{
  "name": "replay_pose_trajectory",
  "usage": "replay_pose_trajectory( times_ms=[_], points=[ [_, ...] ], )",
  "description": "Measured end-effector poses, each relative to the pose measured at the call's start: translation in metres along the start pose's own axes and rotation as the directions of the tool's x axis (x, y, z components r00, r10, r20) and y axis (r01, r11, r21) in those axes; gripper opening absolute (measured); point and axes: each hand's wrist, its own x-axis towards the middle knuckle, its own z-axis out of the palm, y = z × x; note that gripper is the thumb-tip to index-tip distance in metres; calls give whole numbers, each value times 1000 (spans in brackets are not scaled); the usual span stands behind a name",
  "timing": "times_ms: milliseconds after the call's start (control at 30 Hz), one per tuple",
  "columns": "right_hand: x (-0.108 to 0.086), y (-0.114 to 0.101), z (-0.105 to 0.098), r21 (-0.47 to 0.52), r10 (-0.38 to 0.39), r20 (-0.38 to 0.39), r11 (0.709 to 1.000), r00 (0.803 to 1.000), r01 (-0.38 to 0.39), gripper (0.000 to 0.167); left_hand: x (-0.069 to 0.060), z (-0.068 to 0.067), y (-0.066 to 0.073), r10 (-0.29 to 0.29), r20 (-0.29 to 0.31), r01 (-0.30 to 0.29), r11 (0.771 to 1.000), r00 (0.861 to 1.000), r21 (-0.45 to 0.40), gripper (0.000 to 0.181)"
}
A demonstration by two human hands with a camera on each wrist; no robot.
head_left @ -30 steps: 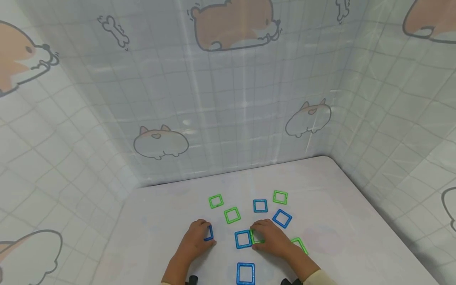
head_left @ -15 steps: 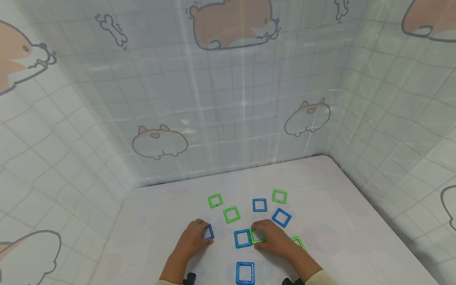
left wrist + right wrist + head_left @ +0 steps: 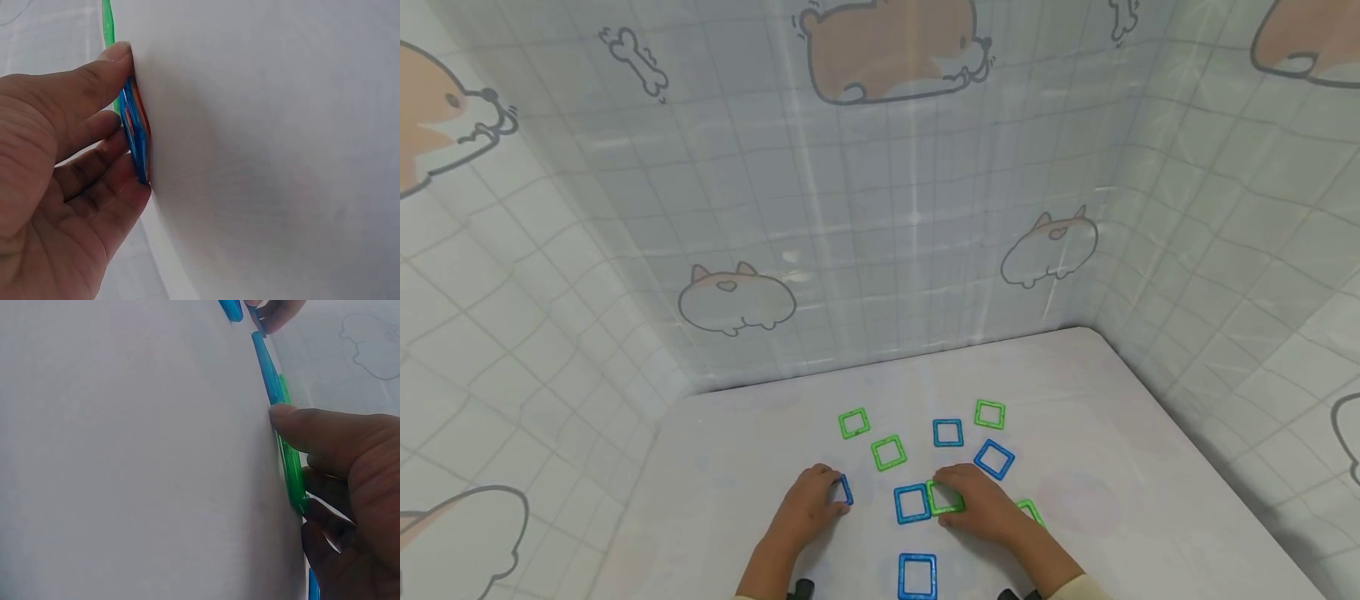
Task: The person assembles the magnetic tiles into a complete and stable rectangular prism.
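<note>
Near the table's front, my left hand pinches a blue square frame tile between thumb and fingers; the palm hides part of it. In the left wrist view the blue tile shows edge-on, close to the tabletop. To the right, my right hand holds a green square frame tile by its edges. That tile lies flat, its left side against a blue square tile. Thumb and fingertips sit at opposite ends of the green tile in the right wrist view.
Two green tiles lie behind, between the hands. Two blue tiles and a green one are at the back right. One blue tile sits nearest me. Another green tile is partly behind my right forearm. Patterned curtains enclose the table.
The blue tile in my left hand has turned slightly and shows narrower. My right hand has shifted a little to the right, so more of the green tile shows.
</note>
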Motion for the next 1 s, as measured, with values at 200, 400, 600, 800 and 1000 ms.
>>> replay_pose_trajectory(
  times_ms=[200,400,600,800,1000],
  points=[
    [0,-3,-4,23,47,26,999,999,-47,69,1,-2,-2,-17,32,19,999,999,-44,57],
    [-1,-2,-4,9,51,19,999,999,-51,69,0,-2,-3,1,-12,-1,1000,1000,-21,66],
    [-1,-1,-3,-9,43,7,999,999,-43,67,-1,-2,-3,28,-33,-28,1000,999,10,61],
    [-1,0,-3,-29,53,5,998,999,-53,68,-2,-1,-2,14,-21,-14,1000,1000,2,64],
    [-2,1,-4,-30,55,1,998,998,-55,67,-4,1,-4,7,-26,-9,998,1000,-70,68]
  ],
)
